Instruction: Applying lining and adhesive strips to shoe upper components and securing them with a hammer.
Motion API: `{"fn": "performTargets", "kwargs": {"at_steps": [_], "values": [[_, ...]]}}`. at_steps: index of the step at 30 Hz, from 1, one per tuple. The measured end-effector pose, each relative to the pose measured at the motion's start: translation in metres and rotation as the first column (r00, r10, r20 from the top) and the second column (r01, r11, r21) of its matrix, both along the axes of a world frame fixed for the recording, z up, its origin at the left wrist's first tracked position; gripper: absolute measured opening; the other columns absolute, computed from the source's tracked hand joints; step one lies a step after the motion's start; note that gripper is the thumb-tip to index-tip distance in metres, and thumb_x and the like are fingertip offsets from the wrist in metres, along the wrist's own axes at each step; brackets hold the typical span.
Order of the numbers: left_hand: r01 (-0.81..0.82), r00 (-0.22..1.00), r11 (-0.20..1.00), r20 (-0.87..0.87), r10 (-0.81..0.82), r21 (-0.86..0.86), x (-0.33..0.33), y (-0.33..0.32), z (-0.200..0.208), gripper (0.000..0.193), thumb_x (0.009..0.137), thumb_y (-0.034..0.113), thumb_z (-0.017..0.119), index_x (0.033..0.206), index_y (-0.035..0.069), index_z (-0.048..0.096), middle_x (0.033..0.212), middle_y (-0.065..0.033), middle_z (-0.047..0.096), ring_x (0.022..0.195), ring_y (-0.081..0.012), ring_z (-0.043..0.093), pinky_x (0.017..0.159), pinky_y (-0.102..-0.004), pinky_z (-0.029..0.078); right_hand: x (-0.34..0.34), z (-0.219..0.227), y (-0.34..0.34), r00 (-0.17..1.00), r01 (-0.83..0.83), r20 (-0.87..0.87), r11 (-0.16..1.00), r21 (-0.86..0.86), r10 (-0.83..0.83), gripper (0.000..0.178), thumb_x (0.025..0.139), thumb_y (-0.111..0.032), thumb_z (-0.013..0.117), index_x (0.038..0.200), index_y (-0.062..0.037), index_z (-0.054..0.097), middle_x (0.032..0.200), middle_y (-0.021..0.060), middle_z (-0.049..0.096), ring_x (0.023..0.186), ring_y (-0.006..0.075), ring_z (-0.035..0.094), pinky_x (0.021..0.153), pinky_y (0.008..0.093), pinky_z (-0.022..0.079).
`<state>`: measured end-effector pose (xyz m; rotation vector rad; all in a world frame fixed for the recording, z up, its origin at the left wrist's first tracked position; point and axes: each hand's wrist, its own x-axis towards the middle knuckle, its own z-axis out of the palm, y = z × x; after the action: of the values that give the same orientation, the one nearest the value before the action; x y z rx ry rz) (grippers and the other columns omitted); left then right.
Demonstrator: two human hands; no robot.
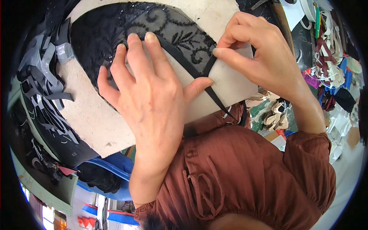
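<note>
A black piece with shiny parts and sheer floral lace (188, 38) lies on a pale board (86, 119). A narrow black strip (179, 58) runs along the inner edge of its curved cutout. My left hand (151, 88) is open and lies over the piece, fingers spread, fingertips resting at the curve. Its thumb touches the strip close to the lace's lower corner. Just to the right, my right hand (258, 50) pinches the strip where it folds up beside the lace. A thin tail of the strip hangs past the board's near edge.
Grey and black strips (48, 73) are heaped left of the board. A blue bin (119, 165) with dark material stands below at the left. Beige cut pieces (276, 117) lie beyond the near right edge. Cluttered scraps and a pink basket (311, 78) are at the far right.
</note>
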<state>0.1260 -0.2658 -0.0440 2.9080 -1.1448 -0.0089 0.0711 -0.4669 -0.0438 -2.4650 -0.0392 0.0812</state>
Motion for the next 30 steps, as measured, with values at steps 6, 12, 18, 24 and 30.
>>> {"fn": "performTargets", "kwargs": {"at_steps": [6, 12, 18, 24, 30], "values": [[-0.02, 1.0, 0.999, -0.017, 0.021, 0.047, -0.002, -0.002, 0.001, 0.095, 0.07, 0.066, 0.069, 0.133, -0.003, 0.051, 0.131, -0.0181, 0.052, 0.117, -0.0327, 0.049, 0.106, -0.0499, 0.029, 0.006, 0.0, 0.005, 0.986, 0.162, -0.037, 0.985, 0.051, -0.16, 0.02, 0.076, -0.01, 0.076, 0.086, -0.0019, 0.062, 0.081, 0.0052, 0.057, 0.072, 0.0196, 0.057, 0.068, 0.032, 0.044], [-0.009, 1.0, 1.0, -0.004, 0.009, 0.02, -0.002, 0.0, 0.001, 0.094, 0.071, 0.066, 0.067, 0.132, -0.003, 0.051, 0.131, -0.0199, 0.052, 0.118, -0.0336, 0.05, 0.106, -0.0491, 0.029, -0.021, -0.009, 0.007, 0.848, -0.288, 0.332, 0.886, -0.364, 0.412, 0.032, 0.073, -0.012, 0.07, 0.103, 0.0, 0.069, 0.102, 0.0083, 0.063, 0.093, 0.0236, 0.062, 0.077, 0.0314, 0.049], [0.034, 0.998, 0.997, 0.058, -0.029, -0.075, 0.002, 0.006, -0.015, 0.094, 0.073, 0.069, 0.063, 0.132, -0.004, 0.052, 0.13, -0.0223, 0.053, 0.116, -0.0383, 0.052, 0.101, -0.0479, 0.038, -0.033, -0.006, 0.026, 0.887, -0.154, 0.304, 0.844, -0.514, 0.347, 0.034, 0.074, -0.008, 0.067, 0.105, 0.0053, 0.068, 0.111, 0.0109, 0.061, 0.107, 0.0251, 0.06, 0.091, 0.0358, 0.051], [0.036, 0.999, 0.992, 0.004, -0.036, -0.121, 0.002, 0.009, -0.014, 0.095, 0.073, 0.07, 0.062, 0.132, -0.004, 0.053, 0.131, -0.0245, 0.052, 0.117, -0.0417, 0.05, 0.098, -0.0489, 0.042, -0.034, -0.008, 0.024, 0.925, -0.214, 0.22, 0.901, -0.378, 0.311, 0.035, 0.079, -0.012, 0.064, 0.111, 0.002, 0.067, 0.115, 0.0106, 0.061, 0.11, 0.0247, 0.059, 0.095, 0.0363, 0.05], [0.031, 0.997, 0.994, -0.061, -0.038, -0.108, 0.003, 0.01, -0.01, 0.097, 0.069, 0.068, 0.065, 0.134, -0.003, 0.052, 0.142, -0.0174, 0.048, 0.118, -0.0413, 0.05, 0.1, -0.048, 0.042, -0.034, -0.01, 0.037, 0.934, -0.126, 0.233, 0.861, -0.494, 0.27, 0.042, 0.079, -0.019, 0.065, 0.119, -0.0065, 0.065, 0.11, 0.0086, 0.059, 0.104, 0.0238, 0.06, 0.096, 0.0369, 0.049]]}}
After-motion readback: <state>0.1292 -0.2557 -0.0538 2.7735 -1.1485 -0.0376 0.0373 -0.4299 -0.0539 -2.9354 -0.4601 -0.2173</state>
